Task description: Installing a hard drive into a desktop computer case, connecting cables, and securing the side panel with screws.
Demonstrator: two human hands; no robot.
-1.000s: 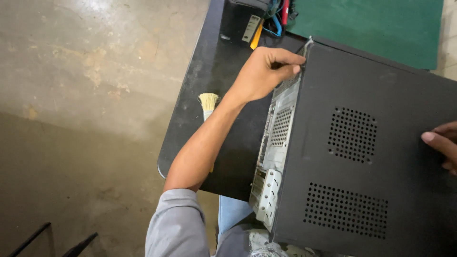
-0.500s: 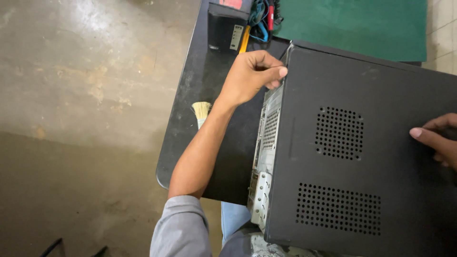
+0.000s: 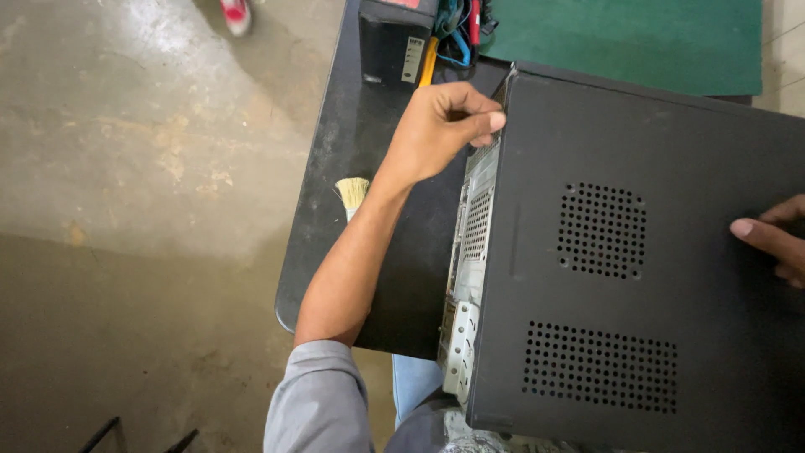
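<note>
While my left hand point(image 3: 436, 130) pinches its fingers point(image 3: 485, 122) closed at the upper rear corner of the black computer case point(image 3: 637, 260), the case lies on its side across the bench point(image 3: 335, 218), long axis running left to right in frame, vented panel up. My right hand point(image 3: 776, 239) rests flat, fingers open, on the right edge.

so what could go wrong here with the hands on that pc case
The left hand pinches at the rear top corner of the black computer case, right by bare metal edges of the back panel; a slip could nick the fingers. The case overhangs the small black table toward the person, steadied only by right hand fingertips, so it might tip or slide off.
</note>
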